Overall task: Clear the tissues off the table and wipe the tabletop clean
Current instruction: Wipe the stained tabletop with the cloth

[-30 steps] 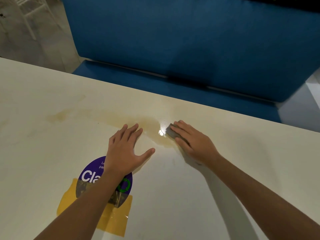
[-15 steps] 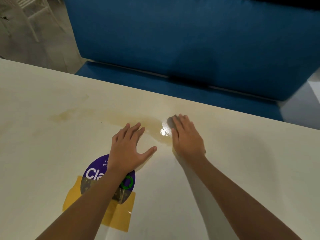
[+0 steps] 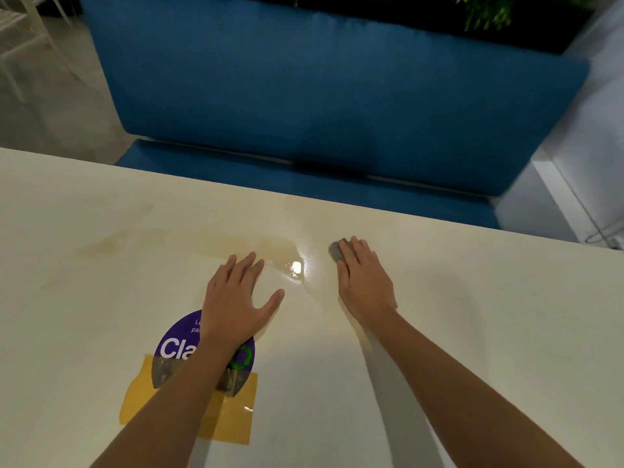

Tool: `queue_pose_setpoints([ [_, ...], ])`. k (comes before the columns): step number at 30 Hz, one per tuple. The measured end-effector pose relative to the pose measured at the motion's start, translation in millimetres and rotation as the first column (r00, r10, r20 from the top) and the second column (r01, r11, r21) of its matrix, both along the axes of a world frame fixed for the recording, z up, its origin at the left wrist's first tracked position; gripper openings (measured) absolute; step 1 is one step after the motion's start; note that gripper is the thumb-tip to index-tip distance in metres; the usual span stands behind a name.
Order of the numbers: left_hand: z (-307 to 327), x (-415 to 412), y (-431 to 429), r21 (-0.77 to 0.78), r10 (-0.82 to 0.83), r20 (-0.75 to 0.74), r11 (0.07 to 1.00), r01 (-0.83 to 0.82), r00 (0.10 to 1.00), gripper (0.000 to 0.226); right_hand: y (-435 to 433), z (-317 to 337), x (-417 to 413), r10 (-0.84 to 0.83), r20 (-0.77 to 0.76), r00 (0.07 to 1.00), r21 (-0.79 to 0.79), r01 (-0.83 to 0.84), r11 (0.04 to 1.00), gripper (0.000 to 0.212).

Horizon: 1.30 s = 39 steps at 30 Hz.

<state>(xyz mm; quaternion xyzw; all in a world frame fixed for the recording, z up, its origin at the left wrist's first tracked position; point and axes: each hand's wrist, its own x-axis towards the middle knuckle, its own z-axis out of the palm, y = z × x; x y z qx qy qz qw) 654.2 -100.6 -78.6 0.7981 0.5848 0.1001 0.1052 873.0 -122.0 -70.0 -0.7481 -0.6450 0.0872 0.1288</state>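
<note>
A cream tabletop [image 3: 472,315] fills the lower part of the head view. A brownish wet stain [image 3: 256,246] runs across its middle, with a glossy wet patch [image 3: 297,266] at its right end. My right hand [image 3: 364,282] lies flat with straight fingers, pressing a grey cloth [image 3: 335,249] onto the table just right of the wet patch; only the cloth's far corner shows. Just left of the patch, my left hand [image 3: 236,298] rests flat on the table, fingers spread. No tissues are in view.
A purple round sticker [image 3: 175,346] over a yellow taped patch [image 3: 229,420] lies under my left forearm. A blue upholstered bench [image 3: 337,96] stands beyond the table's far edge. White chair legs [image 3: 20,35] at top left, a white wall [image 3: 580,163] at right.
My right hand has slid the grey cloth to the right, off the wet patch. The view has tilted up a little. My left hand has stayed in place.
</note>
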Motion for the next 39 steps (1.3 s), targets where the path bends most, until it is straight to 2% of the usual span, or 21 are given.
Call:
queue_pose_setpoints([
  [3,4,-5,-2,-0.011,-0.032,0.006,0.999,0.032,0.999,0.087,4,3,-30,-0.041,-0.010,0.999,-0.025,0.041,0.999,0.049],
  [5,8,-10,-5,-0.010,-0.072,-0.001,0.997,0.072,0.997,0.080,-4,2,-44,0.044,-0.027,0.999,-0.020,-0.044,0.999,0.049],
  [8,9,-29,-21,0.045,-0.138,0.000,0.989,0.138,0.990,0.064,-37,3,-53,0.230,0.101,0.968,0.023,-0.233,0.972,0.048],
  [11,3,-52,-38,0.064,-0.171,-0.011,0.983,0.171,0.985,0.061,-72,0,-35,0.326,0.035,0.945,0.017,-0.327,0.945,0.041],
  [13,2,-63,-41,0.059,-0.208,-0.026,0.976,0.209,0.978,0.068,-85,1,-16,0.323,0.015,0.946,-0.012,-0.322,0.947,0.042],
  [15,1,-69,-41,0.040,-0.247,-0.032,0.968,0.248,0.969,0.075,-87,-1,-6,0.218,0.031,0.975,0.009,-0.218,0.976,0.044],
  [17,-2,-72,-40,0.035,-0.279,-0.026,0.959,0.280,0.960,0.077,-81,0,-17,0.001,0.043,0.999,0.044,-0.003,0.999,0.048],
  [19,-6,-74,-40,0.042,-0.291,-0.029,0.955,0.292,0.956,0.077,-70,-2,-42,-0.211,0.053,0.976,0.038,0.209,0.977,0.048],
  [21,-6,-74,-39,0.034,-0.294,-0.022,0.955,0.294,0.956,0.078,-62,-3,-73,-0.317,0.043,0.947,0.023,0.317,0.948,0.048],
  [24,-5,-73,-39,0.012,-0.301,-0.003,0.954,0.301,0.954,0.078,-56,3,-113,-0.251,0.084,0.964,0.019,0.250,0.968,0.054],
  [27,-5,-73,-39,0.015,-0.301,0.016,0.954,0.301,0.953,0.072,-70,5,-128,-0.094,0.136,0.986,0.075,0.084,0.994,0.042],
  [31,-1,-74,-39,0.041,-0.306,0.007,0.951,0.306,0.952,0.072,-107,2,-105,0.026,0.023,0.999,-0.024,-0.025,0.999,0.043],
  [33,1,-75,-39,0.025,-0.310,0.004,0.950,0.310,0.951,0.078,-125,1,-87,-0.032,0.037,0.999,-0.018,0.033,0.999,0.046],
  [35,0,-75,-38,0.026,-0.307,0.008,0.952,0.306,0.952,0.081,-135,-3,-76,-0.208,0.021,0.978,0.054,0.206,0.977,0.048],
  [37,-3,-75,-38,0.040,-0.300,0.008,0.953,0.300,0.954,0.080,-132,-7,-80,-0.412,0.021,0.911,0.106,0.408,0.907,0.047],
  [39,-5,-74,-38,0.056,-0.297,0.018,0.954,0.296,0.955,0.074,-118,-10,-99,-0.546,0.052,0.836,0.103,0.539,0.836,0.047],
])
